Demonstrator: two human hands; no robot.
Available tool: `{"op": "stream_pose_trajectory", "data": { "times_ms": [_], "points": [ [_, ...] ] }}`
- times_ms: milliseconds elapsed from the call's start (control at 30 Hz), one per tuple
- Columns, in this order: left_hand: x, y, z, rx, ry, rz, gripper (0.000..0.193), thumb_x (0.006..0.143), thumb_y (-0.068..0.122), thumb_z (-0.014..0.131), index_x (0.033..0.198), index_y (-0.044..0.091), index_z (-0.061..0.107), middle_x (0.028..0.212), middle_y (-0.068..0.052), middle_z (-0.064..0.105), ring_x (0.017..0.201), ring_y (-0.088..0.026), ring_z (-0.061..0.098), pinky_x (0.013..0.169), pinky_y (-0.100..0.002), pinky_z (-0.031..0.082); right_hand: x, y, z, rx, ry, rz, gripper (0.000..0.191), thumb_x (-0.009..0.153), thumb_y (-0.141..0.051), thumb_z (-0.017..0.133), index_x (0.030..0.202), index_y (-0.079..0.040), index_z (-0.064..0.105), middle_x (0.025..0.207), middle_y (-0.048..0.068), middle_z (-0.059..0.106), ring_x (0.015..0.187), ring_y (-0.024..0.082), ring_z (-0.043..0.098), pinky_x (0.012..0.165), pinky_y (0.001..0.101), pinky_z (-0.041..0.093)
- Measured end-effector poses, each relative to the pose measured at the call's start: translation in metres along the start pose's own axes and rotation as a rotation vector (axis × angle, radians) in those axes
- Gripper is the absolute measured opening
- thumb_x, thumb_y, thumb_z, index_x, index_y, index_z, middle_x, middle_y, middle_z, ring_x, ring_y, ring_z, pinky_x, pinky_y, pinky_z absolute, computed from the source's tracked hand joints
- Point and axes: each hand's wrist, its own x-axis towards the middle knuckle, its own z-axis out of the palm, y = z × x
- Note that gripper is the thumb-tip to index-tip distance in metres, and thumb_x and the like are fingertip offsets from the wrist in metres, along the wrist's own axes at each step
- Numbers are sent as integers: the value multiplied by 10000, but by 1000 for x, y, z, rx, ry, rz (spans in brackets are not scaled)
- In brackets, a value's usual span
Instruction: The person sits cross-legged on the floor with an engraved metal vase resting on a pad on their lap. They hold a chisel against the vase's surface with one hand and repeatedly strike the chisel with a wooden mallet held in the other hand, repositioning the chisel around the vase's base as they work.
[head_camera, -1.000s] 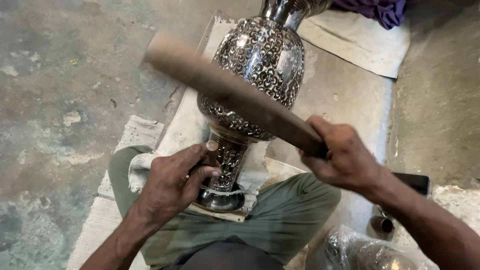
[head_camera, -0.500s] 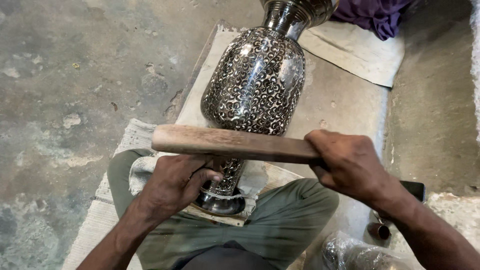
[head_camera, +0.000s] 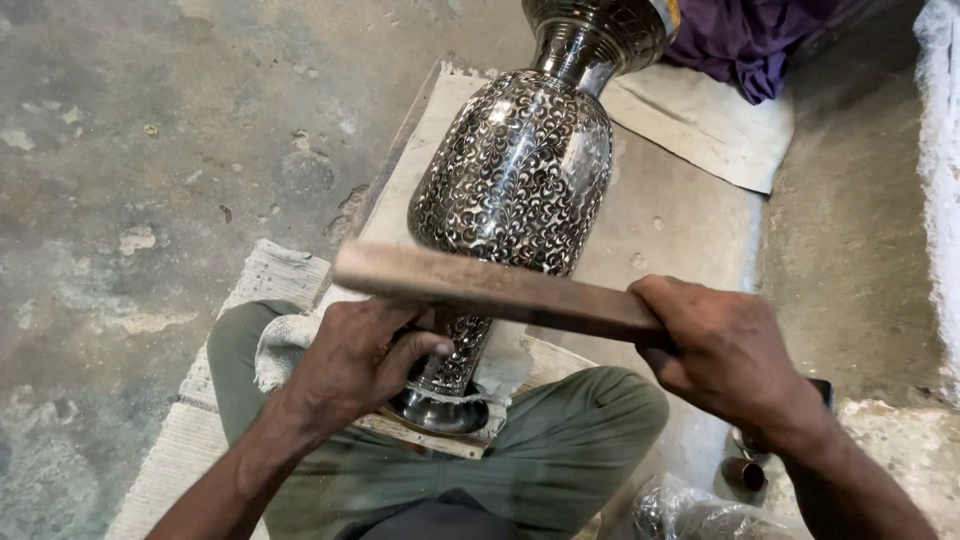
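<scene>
A tall metal vase (head_camera: 515, 175) with dense engraved floral patterning lies tilted across my lap, its foot (head_camera: 440, 410) near me and its neck pointing away. My left hand (head_camera: 355, 360) grips the narrow stem just above the foot; whether it pinches a small tool there is hidden. My right hand (head_camera: 715, 345) is shut on one end of a wooden stick (head_camera: 490, 285), which lies nearly level across the vase's lower body.
I sit cross-legged in green trousers (head_camera: 560, 450) on a woven mat (head_camera: 200, 420) over a concrete floor. A board (head_camera: 640, 230) lies under the vase, a purple cloth (head_camera: 745, 35) beyond it. A small metal cup (head_camera: 745, 470) and a plastic bag (head_camera: 690, 510) sit by my right arm.
The wooden stick has swung down from a raised slant to nearly level against the vase. My left hand has stayed on the stem.
</scene>
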Motion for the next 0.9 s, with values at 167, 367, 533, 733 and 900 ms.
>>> {"op": "stream_pose_trajectory", "data": {
  "times_ms": [167,367,533,733,900],
  "points": [
    [6,-1,-5,-20,12,12,495,870,116,771,1319,34,580,925,-89,757,826,-250,782,702,-356,628,-1,6,-4,94,114,41,293,780,-114,736,1053,-65,643,715,103,698,578,212,677,565,387,550],
    [8,5,-5,-38,48,79,477,860,99,776,1304,27,617,1067,-144,761,923,-289,783,730,-359,640,7,-6,9,647,81,270,248,853,-170,736,1042,-72,609,669,85,692,533,169,692,458,322,585],
    [10,3,-4,6,-27,-7,375,885,167,799,1206,34,660,1021,-145,777,902,-273,796,735,-376,644,3,12,18,301,-60,168,221,858,-165,694,1048,-77,622,627,82,644,453,200,591,410,353,493],
    [11,4,-4,-49,-43,19,328,920,166,717,1201,10,650,1041,-156,767,858,-267,786,736,-359,661,1,27,34,271,-14,96,262,835,-134,656,1077,-65,582,626,54,647,433,156,606,394,307,535],
    [14,9,-9,-18,-79,-20,249,920,186,751,1121,57,679,943,-107,783,828,-248,795,709,-387,636,4,26,29,260,-23,54,238,837,-120,666,1051,-75,571,631,68,640,455,160,609,414,310,532]
  ]
}}
